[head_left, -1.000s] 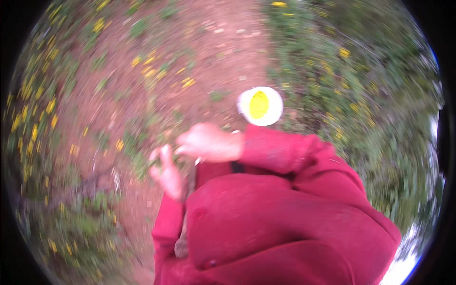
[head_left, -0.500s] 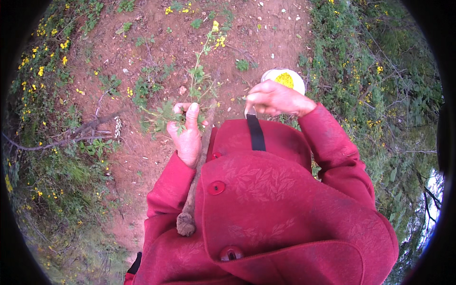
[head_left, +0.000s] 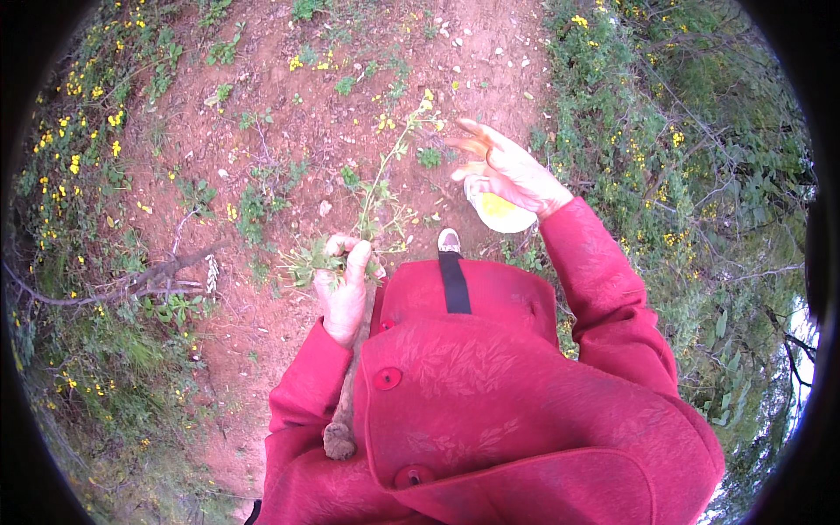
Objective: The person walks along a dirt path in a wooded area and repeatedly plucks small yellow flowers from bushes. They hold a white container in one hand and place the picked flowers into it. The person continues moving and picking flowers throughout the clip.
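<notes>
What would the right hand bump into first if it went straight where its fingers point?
The right hand would probably meet the flowering top of the green sprig in the left hand, though depth is unclear, so it might miss.

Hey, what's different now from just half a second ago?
The right hand has moved forward, away from the red coat, and its bunched fingers have spread open near the plant's flowery top. The white bowl shows lower in the picture, closer to the coat. I can't tell whether anything was let go. The left hand still holds the green plant.
</notes>
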### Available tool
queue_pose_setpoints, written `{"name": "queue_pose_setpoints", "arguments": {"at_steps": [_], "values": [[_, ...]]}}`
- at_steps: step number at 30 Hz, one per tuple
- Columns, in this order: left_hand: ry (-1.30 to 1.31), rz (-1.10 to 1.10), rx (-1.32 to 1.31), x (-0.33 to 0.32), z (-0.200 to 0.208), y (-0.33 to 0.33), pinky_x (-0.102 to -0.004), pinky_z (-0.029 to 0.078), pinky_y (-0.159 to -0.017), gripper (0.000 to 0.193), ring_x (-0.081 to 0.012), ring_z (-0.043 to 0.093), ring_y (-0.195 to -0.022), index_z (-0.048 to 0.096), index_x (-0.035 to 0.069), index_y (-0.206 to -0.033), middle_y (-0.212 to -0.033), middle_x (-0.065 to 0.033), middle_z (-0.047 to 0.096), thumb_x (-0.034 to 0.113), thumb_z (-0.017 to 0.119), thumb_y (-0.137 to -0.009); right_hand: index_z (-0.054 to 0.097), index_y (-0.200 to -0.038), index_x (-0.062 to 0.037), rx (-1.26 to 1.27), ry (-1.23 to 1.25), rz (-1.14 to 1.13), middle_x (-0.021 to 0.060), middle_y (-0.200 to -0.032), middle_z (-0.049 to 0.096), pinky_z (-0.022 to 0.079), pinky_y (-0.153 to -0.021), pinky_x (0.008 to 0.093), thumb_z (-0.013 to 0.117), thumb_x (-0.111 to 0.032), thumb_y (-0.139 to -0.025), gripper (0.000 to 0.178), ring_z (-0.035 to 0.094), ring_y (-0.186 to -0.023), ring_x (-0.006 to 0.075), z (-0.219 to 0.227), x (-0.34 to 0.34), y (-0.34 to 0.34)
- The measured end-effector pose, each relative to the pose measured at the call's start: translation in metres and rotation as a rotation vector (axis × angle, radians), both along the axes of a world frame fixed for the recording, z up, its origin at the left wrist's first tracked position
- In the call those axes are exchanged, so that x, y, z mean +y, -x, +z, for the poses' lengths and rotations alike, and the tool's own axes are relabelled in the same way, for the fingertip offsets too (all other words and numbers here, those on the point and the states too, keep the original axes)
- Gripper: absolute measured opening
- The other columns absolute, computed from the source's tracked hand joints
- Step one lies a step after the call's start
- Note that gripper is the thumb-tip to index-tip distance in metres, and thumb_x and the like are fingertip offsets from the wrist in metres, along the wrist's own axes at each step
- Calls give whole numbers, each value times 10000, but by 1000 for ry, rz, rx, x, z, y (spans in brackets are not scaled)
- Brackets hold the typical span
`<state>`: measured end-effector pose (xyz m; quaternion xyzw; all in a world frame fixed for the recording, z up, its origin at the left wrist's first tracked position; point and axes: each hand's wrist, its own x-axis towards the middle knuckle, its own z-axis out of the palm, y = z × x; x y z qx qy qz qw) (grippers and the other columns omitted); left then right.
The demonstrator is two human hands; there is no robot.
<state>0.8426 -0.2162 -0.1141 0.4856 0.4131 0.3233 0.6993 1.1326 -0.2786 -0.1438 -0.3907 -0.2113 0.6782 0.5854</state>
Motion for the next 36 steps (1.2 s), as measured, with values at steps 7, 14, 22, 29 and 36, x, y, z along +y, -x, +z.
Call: {"name": "queue_pose_setpoints", "arguments": {"at_steps": [7, 14, 22, 29, 36], "values": [[84, -36, 125, -3, -8, 10, -221, 461, -576, 92, -58, 498, -667, 542, 74, -854, -758, 31, 500, 120, 619, -837, 444, -1186, -44, 116, -82, -22, 88, -1005, 573, 476, -577, 222, 608, -157, -848, 392, 589, -758, 139, 36, 53, 25], [129, 380, -60, 14, -21, 21, -285, 423, -823, 516, -142, 515, -949, 372, 74, -1219, -1152, -62, 482, 110, 669, -799, 569, -940, -24, -328, -34, -221, 37, -761, 585, 441, -508, 202, 602, -81, -842, 118, 545, -580, 86, 47, 61, 45], [-51, 330, 224, 12, -10, 35, -423, 306, -1013, 963, -341, 262, -1296, -95, 76, -1397, -1434, -265, 114, 135, 654, -794, 583, -936, -28, -478, -124, 127, 23, -768, 592, 458, -564, 211, 604, -78, -839, 111, 564, -646, 76, 35, 78, 87], [-453, 254, 178, 18, -9, 33, -363, 272, -1040, 624, -267, 360, -1250, 274, -12, -1324, -1303, -202, 391, 68, 597, -797, 576, -947, -32, -299, -140, 455, 12, -795, 597, 489, -588, 208, 588, -82, -852, 109, 586, -681, 73, 33, 89, 144], [-235, 145, 195, 17, -11, 35, -209, 358, -541, 116, -38, 407, -623, 546, 1, -822, -653, 31, 471, 94, 526, -888, 536, -1032, -18, -215, -98, 499, 52, -874, 594, 501, -619, 233, 542, -221, -894, 246, 605, -738, 123, 30, 97, 139]]}}
